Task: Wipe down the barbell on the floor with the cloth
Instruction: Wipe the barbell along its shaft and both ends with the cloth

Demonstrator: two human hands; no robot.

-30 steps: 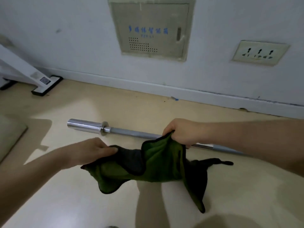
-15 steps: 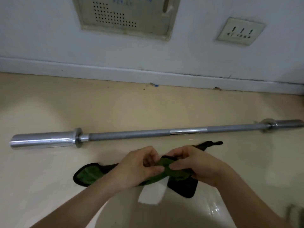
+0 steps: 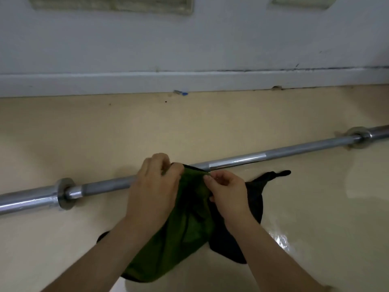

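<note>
Two bare hands gather a green cloth just in front of a barbell lying on the floor.

Nearest, the left hand (image 3: 154, 186) and right hand (image 3: 228, 191) each pinch the top edge of the cloth (image 3: 185, 232), fingers clamped on it; the rest hangs down. Just beyond, the barbell (image 3: 242, 162) lies across the floor (image 3: 210, 127), parallel to the wall (image 3: 189, 45). Wiping looks not yet begun; the whole bar seems left.

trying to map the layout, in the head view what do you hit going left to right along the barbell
Left sleeve → left collar → left hand → green cloth → right hand → shiny centre band → right collar
</note>
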